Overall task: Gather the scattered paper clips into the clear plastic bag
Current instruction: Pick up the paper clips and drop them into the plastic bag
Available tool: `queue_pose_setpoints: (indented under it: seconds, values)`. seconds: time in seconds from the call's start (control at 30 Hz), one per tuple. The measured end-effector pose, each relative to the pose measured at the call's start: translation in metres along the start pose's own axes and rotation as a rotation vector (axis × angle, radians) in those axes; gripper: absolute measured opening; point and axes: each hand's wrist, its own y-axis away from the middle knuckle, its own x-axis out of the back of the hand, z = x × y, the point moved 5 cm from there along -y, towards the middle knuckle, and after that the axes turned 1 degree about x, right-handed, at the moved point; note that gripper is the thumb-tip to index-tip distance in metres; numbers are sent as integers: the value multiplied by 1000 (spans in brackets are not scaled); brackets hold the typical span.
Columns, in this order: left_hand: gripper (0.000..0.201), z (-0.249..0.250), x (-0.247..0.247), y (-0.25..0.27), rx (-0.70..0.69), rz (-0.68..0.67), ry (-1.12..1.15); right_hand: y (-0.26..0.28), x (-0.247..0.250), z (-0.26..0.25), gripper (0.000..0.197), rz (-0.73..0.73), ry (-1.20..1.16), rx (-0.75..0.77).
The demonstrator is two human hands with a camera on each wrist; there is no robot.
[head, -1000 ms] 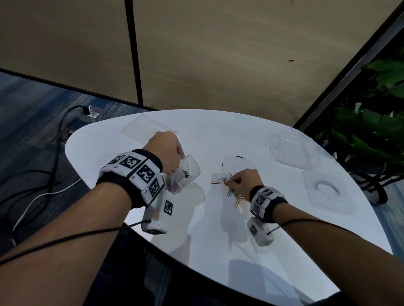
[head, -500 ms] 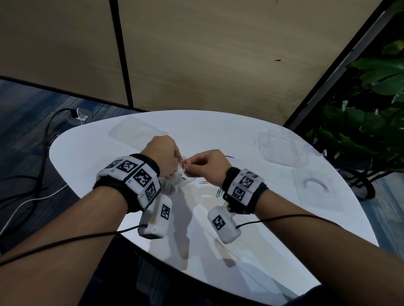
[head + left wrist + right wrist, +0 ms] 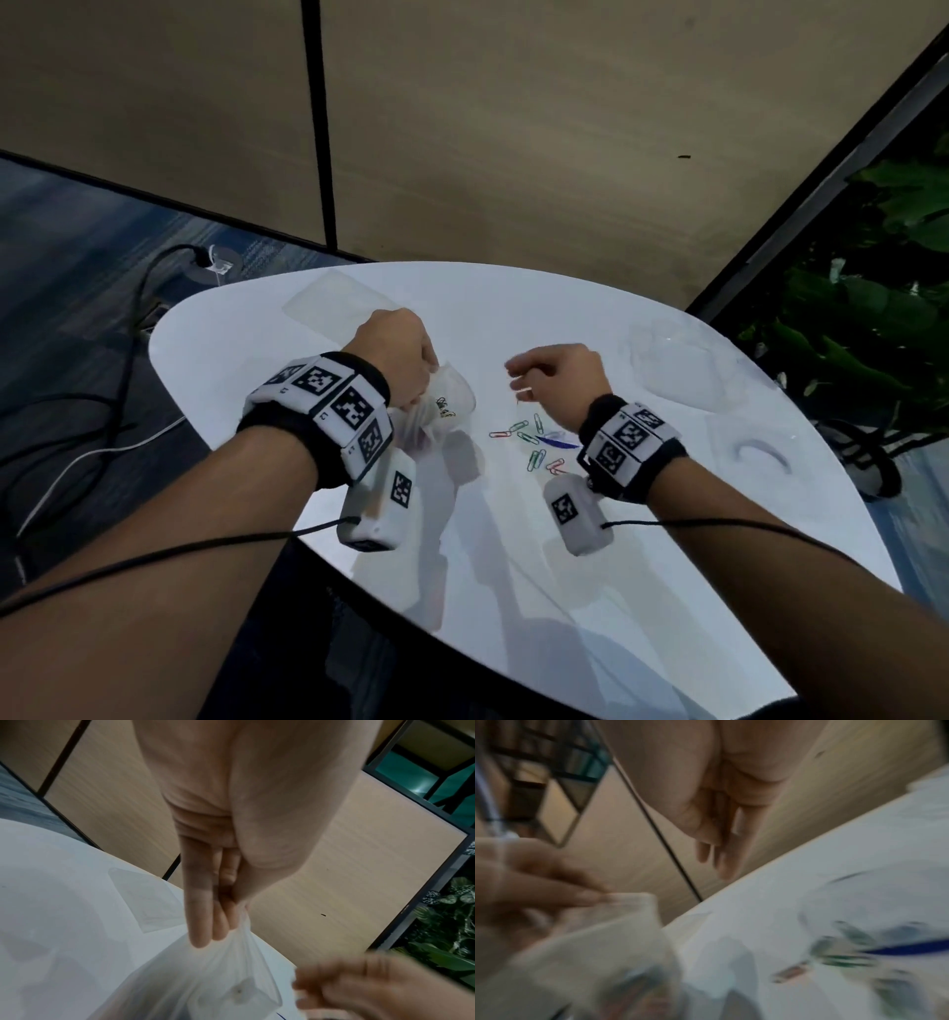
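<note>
Paper clips lie scattered on the white table, some hidden under the right wrist; right wrist view blurred. Left hand pinches the clear bag by its rim. Right hand hovers above the clips, fingers loosely curled, holding nothing visible.

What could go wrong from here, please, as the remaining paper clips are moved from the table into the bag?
1. The left hand pinches the clear plastic bag only at its rim, so the mouth may sag shut and clips may miss it.
2. The paper clips lie close together on the glossy white table; a hurried pinch by the right hand might scatter or slide some away.
</note>
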Motion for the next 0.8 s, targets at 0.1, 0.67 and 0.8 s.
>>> queue_pose_setpoints:
  seconds: [0.1, 0.67, 0.8]
  values:
    - [16, -4, 4, 1, 6, -1, -5, -1, 5, 68, 36, -186, 575, -200]
    - [17, -4, 11, 5, 16, -14, -5, 32, -47, 131, 82, -501, 1080, 493]
    - [18, 1, 6, 7, 15, -20, -22, 53, -31, 128, 45, -393, 1022, 740]
